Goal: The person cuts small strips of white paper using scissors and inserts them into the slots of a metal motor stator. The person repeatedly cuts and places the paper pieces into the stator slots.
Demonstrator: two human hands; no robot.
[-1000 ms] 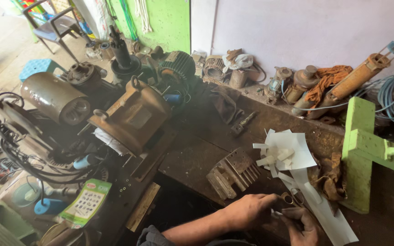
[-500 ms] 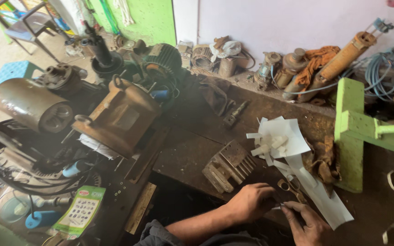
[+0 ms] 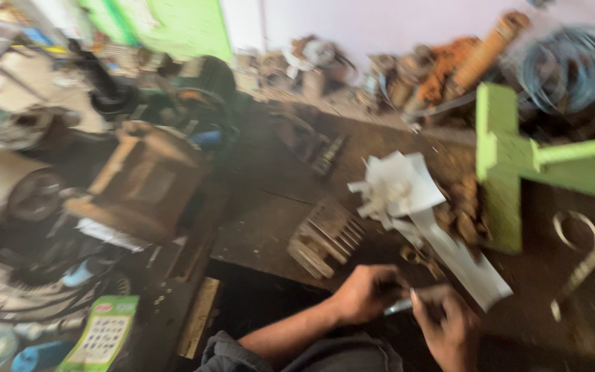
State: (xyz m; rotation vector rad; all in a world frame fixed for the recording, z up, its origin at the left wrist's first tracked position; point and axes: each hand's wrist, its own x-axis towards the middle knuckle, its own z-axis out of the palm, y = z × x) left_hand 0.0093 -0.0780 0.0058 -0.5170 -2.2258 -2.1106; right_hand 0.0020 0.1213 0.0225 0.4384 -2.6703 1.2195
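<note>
The view is blurred. My left hand [image 3: 365, 293] and my right hand [image 3: 449, 329] meet at the front edge of a dark workbench [image 3: 270, 213]. Both are closed around a small shiny metal piece [image 3: 399, 307] held between them. Just beyond my hands lies a long white paper strip [image 3: 464, 263], with a pile of cut white paper pieces [image 3: 395, 184] above it. A ribbed metal block [image 3: 325, 238] sits left of the strip, close to my left hand.
A green angled bracket [image 3: 511, 165] stands at the right, with a curved metal hook [image 3: 580, 258] below it. Old motors [image 3: 142, 182] and cables crowd the left. Rusty parts and a blue hose coil [image 3: 566, 65] line the back wall. A green card [image 3: 101, 334] lies at the lower left.
My head has moved, so the picture is now smeared. My two hands stay together at the bench's front edge, still working on the small piece.
</note>
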